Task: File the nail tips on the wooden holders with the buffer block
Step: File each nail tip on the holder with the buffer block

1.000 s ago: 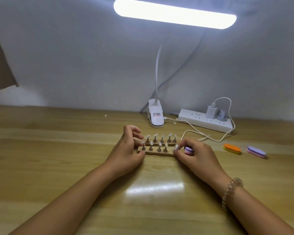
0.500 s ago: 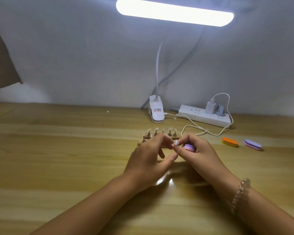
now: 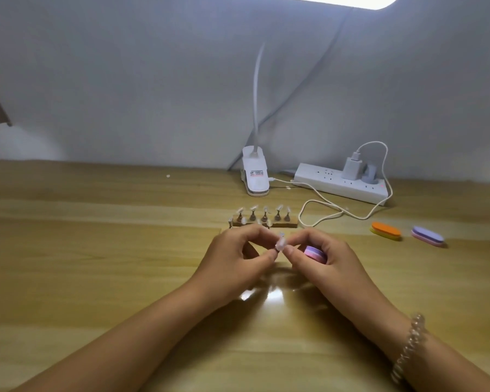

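nail tip [image 3: 281, 244] | pinched: left hand [image 3: 232, 260], right hand [image 3: 334, 263] | buffer block [image 3: 315, 253] in right

Quick count: three oval foam buffers (a pink-purple buffer block [image 3: 314, 253], an orange-yellow block [image 3: 385, 230], a lilac-pink block [image 3: 427, 236]), two wooden holder strips [image 3: 290, 224], five clear nail tips [image 3: 265, 208] on the back strip, one held nail tip [image 3: 281, 244], one white power strip [image 3: 331, 181], one white clip lamp [image 3: 255, 176].

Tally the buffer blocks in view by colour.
Orange: 1, the orange block on the desk
Purple: 2, the desk block and the held block in the right hand
Total: 3
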